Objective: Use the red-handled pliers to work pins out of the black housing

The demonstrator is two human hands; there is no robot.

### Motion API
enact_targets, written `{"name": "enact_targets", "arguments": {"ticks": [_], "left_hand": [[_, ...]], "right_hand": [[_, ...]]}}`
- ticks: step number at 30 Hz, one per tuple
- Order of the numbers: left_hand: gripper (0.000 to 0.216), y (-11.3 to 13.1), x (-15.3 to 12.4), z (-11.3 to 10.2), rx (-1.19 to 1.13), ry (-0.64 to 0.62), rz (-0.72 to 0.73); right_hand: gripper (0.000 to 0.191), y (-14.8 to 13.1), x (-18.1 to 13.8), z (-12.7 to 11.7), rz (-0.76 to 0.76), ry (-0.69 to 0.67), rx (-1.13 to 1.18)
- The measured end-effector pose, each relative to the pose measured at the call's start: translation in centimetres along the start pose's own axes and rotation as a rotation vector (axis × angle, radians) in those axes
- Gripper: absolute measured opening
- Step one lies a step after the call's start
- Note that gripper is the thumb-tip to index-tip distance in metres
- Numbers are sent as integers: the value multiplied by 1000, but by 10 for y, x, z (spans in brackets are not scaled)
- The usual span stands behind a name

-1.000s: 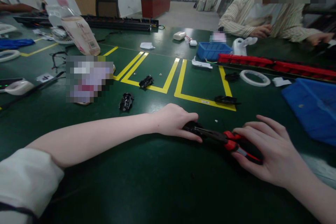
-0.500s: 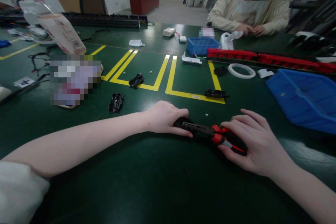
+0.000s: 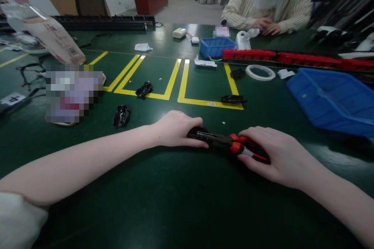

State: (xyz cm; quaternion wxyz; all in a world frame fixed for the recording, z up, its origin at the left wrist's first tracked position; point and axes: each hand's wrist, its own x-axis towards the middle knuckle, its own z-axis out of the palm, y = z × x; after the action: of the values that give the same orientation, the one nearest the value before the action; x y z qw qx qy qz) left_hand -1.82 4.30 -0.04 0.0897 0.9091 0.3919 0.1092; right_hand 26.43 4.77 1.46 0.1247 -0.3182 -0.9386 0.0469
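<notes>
My left hand (image 3: 178, 129) is closed round a small black plastic part (image 3: 196, 133), which is mostly hidden by the fingers. In my right hand (image 3: 270, 155) are long-nosed pliers (image 3: 235, 146) with red and black handles. Their jaws point left and meet the black part at my left fingertips; whether they grip it I cannot tell. Similar black plastic parts lie beyond: one (image 3: 121, 115) by my left forearm, one (image 3: 144, 89) on the yellow tape, another (image 3: 233, 99) past the pliers.
A large blue bin (image 3: 333, 101) is at the right, near a white tape roll (image 3: 260, 72). Red strips (image 3: 251, 55) run along the back right. At the left stand a bottle (image 3: 54, 35) and a phone-like object (image 3: 73, 95). Another person's hands (image 3: 266, 26) rest across the table.
The whole view has shifted slightly, so things appear further left. My right hand's fingers have closed further round the pliers' handles. My left hand keeps its hold on the black part.
</notes>
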Motion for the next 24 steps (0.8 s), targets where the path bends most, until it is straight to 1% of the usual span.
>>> {"name": "enact_targets", "arguments": {"ticks": [8, 15, 21, 24], "left_hand": [[50, 2, 0, 1, 42, -4, 54], [50, 3, 1, 1, 18, -10, 26], [49, 1, 0, 2, 6, -13, 27], [48, 0, 0, 2, 2, -9, 26]], "right_hand": [[28, 0, 3, -12, 65, -176, 60], [32, -1, 4, -17, 128, -325, 102], [39, -3, 4, -15, 188, -343, 75], [41, -3, 3, -11, 170, -312, 64]]}}
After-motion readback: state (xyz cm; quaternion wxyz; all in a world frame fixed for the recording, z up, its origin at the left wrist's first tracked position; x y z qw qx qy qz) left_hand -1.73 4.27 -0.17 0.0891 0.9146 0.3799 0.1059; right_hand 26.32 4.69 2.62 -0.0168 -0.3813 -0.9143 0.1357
